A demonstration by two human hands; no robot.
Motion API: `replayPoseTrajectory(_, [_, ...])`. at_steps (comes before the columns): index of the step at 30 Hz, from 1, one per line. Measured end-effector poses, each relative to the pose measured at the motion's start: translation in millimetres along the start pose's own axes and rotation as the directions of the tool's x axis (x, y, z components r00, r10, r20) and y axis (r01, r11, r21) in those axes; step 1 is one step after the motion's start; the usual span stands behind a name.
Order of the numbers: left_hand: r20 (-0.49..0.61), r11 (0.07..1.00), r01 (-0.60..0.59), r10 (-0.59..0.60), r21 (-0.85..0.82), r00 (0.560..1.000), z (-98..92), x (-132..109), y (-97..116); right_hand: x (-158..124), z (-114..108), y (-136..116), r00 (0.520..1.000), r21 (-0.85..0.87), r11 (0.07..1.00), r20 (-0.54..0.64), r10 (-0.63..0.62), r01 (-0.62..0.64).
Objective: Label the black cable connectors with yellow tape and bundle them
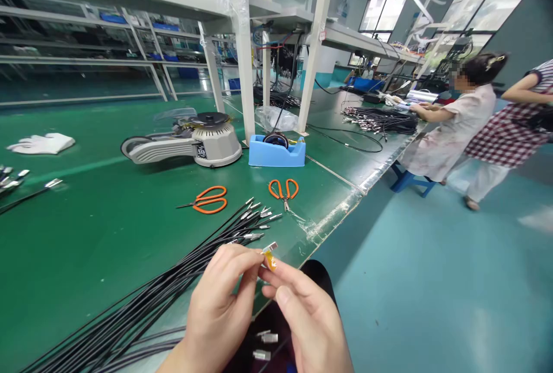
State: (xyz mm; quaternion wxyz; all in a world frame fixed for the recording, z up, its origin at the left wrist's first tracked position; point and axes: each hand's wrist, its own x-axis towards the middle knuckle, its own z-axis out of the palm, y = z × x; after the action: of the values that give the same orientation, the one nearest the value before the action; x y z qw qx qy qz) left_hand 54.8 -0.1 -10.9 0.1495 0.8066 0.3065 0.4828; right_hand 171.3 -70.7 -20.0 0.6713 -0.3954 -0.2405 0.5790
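My left hand pinches a cable just behind its silver metal connector; the cable itself is hidden by my fingers. A short piece of amber tape is at the connector's base. My right hand is closed around the tape's lower side, its fingertips against it and its thumb bent in front. Beside and under my left hand lies a bundle of black cables with silver connector ends. Below my hands, more connector ends show near my lap.
Two orange-handled scissors lie beyond the bundle. Behind them stand a blue tape dispenser and a grey round tape machine. A white glove lies far left. At right, a person sits by another cable pile; another stands.
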Motion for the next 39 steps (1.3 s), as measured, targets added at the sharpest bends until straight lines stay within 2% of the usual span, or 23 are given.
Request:
replayPoseTrajectory(11, [0.004,0.999,-0.030,0.030,0.018,1.000,-1.6,-0.3,-0.3,1.2,0.7,3.6,0.999,-0.002,1.000,0.037,-0.024,0.024])
replayPoseTrajectory(23, [0.006,0.999,-0.030,0.030,0.040,1.000,-2.6,-1.7,-1.0,1.0,2.7,3.3,1.000,-0.006,1.000,0.013,-0.020,0.020])
replayPoseTrajectory(33, [-0.011,0.991,-0.039,0.041,0.128,0.999,-1.8,-0.4,-0.3,4.3,4.5,2.3,1.000,-0.004,1.000,-0.017,0.001,-0.001])
replayPoseTrajectory(39, [-0.029,0.960,0.009,-0.001,0.280,1.000,1.2,0.7,-5.2,6.6,6.8,4.5,1.000,0.061,0.998,-0.027,0.016,-0.015])
